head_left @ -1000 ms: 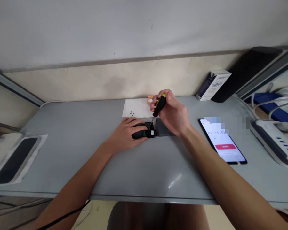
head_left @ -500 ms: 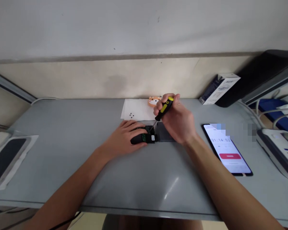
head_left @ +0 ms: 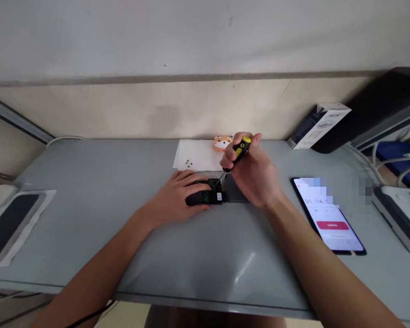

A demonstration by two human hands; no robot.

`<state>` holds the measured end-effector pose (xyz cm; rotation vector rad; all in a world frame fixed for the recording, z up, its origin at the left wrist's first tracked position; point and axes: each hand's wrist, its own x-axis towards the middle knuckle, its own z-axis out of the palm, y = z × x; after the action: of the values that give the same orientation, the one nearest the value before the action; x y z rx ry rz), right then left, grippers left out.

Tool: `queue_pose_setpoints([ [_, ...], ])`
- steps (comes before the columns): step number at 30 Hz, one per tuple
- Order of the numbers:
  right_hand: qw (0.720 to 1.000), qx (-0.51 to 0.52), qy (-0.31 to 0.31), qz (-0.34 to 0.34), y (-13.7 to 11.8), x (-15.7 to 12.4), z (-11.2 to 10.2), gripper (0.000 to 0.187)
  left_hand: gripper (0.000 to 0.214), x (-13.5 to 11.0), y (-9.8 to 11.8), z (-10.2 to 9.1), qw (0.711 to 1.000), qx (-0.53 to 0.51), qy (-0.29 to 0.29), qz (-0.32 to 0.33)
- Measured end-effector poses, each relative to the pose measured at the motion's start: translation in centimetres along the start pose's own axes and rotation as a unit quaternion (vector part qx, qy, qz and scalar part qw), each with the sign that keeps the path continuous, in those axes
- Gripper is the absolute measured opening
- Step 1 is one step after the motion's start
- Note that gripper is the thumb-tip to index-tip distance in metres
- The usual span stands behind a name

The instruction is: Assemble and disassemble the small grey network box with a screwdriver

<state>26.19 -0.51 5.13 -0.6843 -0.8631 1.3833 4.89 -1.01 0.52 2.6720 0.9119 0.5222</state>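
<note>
My left hand (head_left: 177,196) holds down a small black electronic device (head_left: 196,199) on the table, its fingers and thumb around the left part. Green circuit board shows on the device, along with a small white label near its right end. In my right hand (head_left: 254,171) is a screwdriver (head_left: 239,152) with a black and yellow handle. It slants down to the left, and its tip reaches into the device; the exact contact point is too small to make out. A dark flat panel (head_left: 235,195) lies just right of the device, partly hidden under my right hand.
Behind the device, white paper (head_left: 203,152) carries several tiny dark screws (head_left: 188,163) and an orange animal-faced item (head_left: 222,143). A lit phone (head_left: 331,218) lies right, near a power strip (head_left: 396,214). A carton (head_left: 319,125) leans at the back; another phone-like slab (head_left: 12,223) lies left.
The view has shifted slightly. The screwdriver's handle has turned a little within my right hand, its tip still in the device. My left hand keeps its hold.
</note>
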Motion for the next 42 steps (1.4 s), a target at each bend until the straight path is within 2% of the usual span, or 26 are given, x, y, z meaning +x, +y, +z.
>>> queue_pose_setpoints([
  [6, 1.0, 0.016, -0.016, -0.009, 0.07, -0.3, 0.0, 0.046, 0.032, 0.05, -0.14, 0.0, 1.0, 0.013, -0.001, 0.009],
  [12, 1.0, -0.018, -0.021, -0.014, -0.05, -0.09, -0.32, 0.043, 0.031, 0.04, -0.25, 0.13, 0.999, 0.032, 0.018, 0.037],
  [19, 0.999, 0.02, -0.026, -0.015, -0.11, -0.34, -0.35, 0.043, 0.029, 0.12, -0.12, 0.19, 0.999, 0.038, 0.017, 0.031],
  [27, 1.0, 0.012, -0.026, 0.0, -0.25, -0.13, -0.3, 0.047, 0.03, 0.16, -0.16, 0.28, 0.999, 0.045, 0.016, 0.02],
  [34, 0.997, 0.063, -0.039, 0.008, -0.51, -0.46, 0.0, 0.051, 0.027, 0.04, -0.35, 0.54, 0.998, 0.043, 0.039, 0.03],
  [42, 0.998, 0.054, -0.021, 0.01, -0.6, -0.56, 0.2, 0.052, 0.028, 0.04, -0.24, 0.58, 0.998, 0.043, 0.042, 0.032],
])
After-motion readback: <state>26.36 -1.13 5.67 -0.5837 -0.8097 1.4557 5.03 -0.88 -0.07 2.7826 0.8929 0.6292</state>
